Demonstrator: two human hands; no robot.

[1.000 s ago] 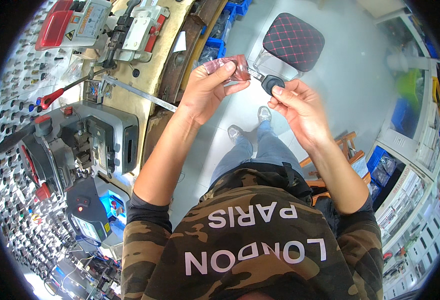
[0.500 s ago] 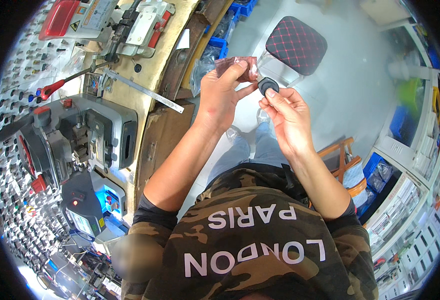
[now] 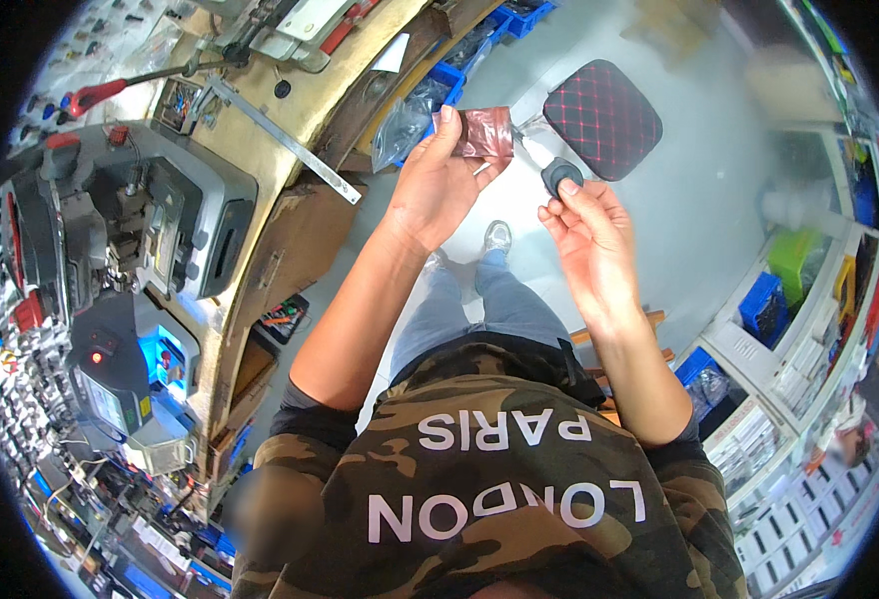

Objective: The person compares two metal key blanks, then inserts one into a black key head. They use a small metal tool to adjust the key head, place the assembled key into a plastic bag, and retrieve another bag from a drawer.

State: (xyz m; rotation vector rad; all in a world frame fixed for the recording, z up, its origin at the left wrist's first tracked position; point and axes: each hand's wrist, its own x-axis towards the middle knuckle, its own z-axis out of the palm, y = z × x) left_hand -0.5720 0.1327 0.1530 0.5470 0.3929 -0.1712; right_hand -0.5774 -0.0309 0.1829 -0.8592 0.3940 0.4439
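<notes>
My left hand [image 3: 432,190] pinches a small reddish-brown plastic packet [image 3: 485,132] at its left edge, thumb on top. Between the thumb and fingers of my right hand [image 3: 599,232] is a key [image 3: 560,177] with a rounded black head. Its blade seems to point up and left toward the packet, with the tip close to the packet's right edge; I cannot tell whether they touch. Both hands are held out in front of me above the floor.
On my left a workbench [image 3: 305,105] carries key-cutting machines [image 3: 170,225], a metal caliper-like tool [image 3: 295,145] and a red-handled tool [image 3: 100,95]. Blue bins [image 3: 446,85] stand beyond it. A stool with a black quilted seat [image 3: 602,118] is ahead; shelves with bins [image 3: 764,307] line the right.
My hands have moved slightly apart, so more of the packet and of the key's blade shows. The whole view has shifted, with the bench sliding left.
</notes>
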